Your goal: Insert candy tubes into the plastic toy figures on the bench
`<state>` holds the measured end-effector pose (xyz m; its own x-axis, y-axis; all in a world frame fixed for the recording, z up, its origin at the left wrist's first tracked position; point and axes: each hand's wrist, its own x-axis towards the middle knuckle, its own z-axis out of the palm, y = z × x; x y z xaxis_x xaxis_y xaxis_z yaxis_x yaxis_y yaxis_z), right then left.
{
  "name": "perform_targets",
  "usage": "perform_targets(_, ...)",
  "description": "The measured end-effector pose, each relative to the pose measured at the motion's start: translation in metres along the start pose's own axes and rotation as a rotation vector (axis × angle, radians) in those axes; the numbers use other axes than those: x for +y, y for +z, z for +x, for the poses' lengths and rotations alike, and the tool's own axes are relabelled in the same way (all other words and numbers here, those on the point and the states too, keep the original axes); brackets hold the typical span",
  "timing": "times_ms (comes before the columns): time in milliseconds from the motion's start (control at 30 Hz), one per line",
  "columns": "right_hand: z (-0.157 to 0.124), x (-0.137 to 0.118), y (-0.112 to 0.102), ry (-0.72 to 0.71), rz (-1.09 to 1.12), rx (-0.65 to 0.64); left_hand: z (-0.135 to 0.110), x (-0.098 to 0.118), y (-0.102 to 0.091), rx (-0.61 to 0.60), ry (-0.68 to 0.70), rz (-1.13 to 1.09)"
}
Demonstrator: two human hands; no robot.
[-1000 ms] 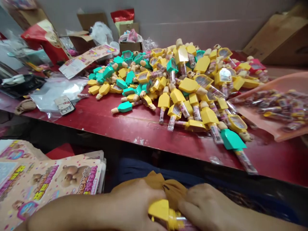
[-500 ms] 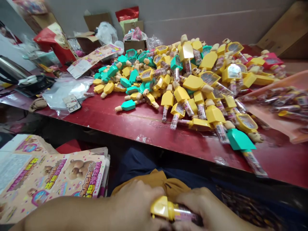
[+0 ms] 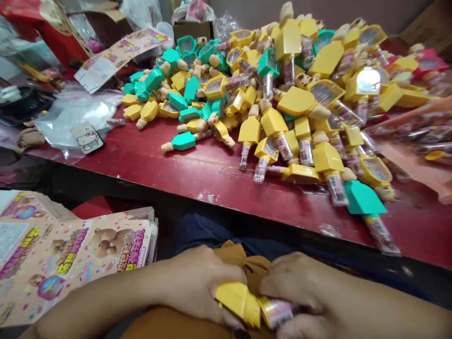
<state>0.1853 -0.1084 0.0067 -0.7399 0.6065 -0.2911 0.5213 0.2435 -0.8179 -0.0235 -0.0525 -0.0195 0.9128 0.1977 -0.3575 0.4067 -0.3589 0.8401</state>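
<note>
Low in the head view, my left hand (image 3: pixel 197 282) is closed around a yellow plastic toy case (image 3: pixel 238 301). My right hand (image 3: pixel 300 292) grips a clear tube with a printed label (image 3: pixel 277 311), its end against the case's lower end. The tube sits at an angle to the case; whether the two are joined I cannot tell. Both hands are over my lap, above brown cloth (image 3: pixel 231 254). On the red table ahead lies a big heap of similar yellow toys (image 3: pixel 296 101) and green toys (image 3: pixel 365 197), many with tubes and tan bear-like tops.
To my left are stacked printed bear cards (image 3: pixel 70 254). An orange-pink tray (image 3: pixel 406 160) of labelled tubes stands at the right. Clear plastic bags (image 3: pixel 74 113), a cartoon-cat card (image 3: pixel 86 137) and a cardboard sheet (image 3: pixel 118 56) lie at the table's left. The table edge runs before my lap.
The view has tipped down and closer. The tube, straight in line with the yellow case before, now sits at an angle to it. Both hands keep their grip.
</note>
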Motion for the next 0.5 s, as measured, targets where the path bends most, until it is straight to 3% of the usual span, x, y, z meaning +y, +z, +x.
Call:
perform_targets(67, 0.002, 0.005, -0.002, -0.016, 0.079, -0.005, 0.002, -0.005, -0.002, -0.003, 0.027, 0.005)
perform_targets(200, 0.002, 0.012, 0.008, 0.124, -0.070, 0.173, 0.007, -0.009, -0.005, 0.099, -0.143, -0.043)
perform_targets(333, 0.003, 0.012, 0.015, 0.185, -0.107, 0.211, 0.011, -0.010, -0.004, 0.135, -0.124, 0.144)
perform_targets(500, 0.013, 0.015, 0.011, 0.402, 0.286, 0.163, 0.016, -0.012, 0.000, 0.086, -0.135, 0.323)
